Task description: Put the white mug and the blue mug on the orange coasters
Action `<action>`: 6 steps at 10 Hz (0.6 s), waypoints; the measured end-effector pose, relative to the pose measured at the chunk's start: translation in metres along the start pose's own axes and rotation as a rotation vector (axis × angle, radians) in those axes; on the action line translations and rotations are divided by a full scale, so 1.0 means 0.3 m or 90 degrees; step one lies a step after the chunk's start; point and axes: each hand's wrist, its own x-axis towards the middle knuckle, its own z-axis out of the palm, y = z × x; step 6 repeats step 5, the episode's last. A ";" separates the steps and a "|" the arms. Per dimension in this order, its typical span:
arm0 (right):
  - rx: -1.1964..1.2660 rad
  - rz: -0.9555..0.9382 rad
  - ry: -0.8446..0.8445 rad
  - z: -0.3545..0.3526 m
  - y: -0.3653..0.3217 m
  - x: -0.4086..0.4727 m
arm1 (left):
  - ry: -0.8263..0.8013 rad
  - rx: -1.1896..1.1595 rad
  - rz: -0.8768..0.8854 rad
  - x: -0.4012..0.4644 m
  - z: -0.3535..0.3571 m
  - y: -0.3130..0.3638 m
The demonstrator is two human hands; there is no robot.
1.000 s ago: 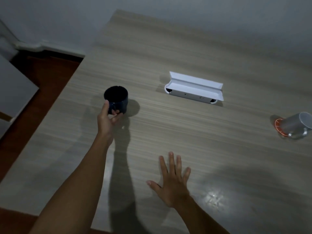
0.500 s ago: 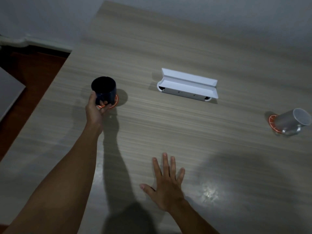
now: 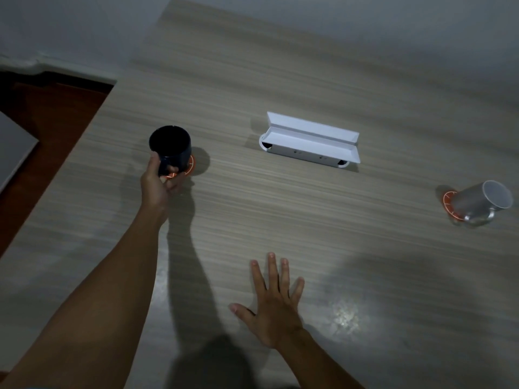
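The dark blue mug stands upright over an orange coaster at the table's left; only the coaster's right and front rim shows. My left hand is wrapped around the mug's near side at the handle. At the far right the white mug sits on the other orange coaster, its handle toward me. My right hand lies flat on the table near the front, fingers spread, holding nothing.
A white open box-like holder lies across the middle of the wood-grain table. The table's left edge drops to a dark red floor. A grey wall runs along the back.
The blue mug has come down over the left coaster, whose rim came into view under it. My right hand stays flat. The view has shifted slightly.
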 end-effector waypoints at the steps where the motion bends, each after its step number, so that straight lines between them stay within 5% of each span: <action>1: 0.008 -0.002 -0.015 -0.008 0.002 -0.001 | -0.043 0.001 -0.018 -0.031 -0.006 -0.008; 6: 0.010 -0.023 -0.073 -0.076 0.016 -0.014 | -0.007 0.020 0.052 -0.202 -0.074 -0.083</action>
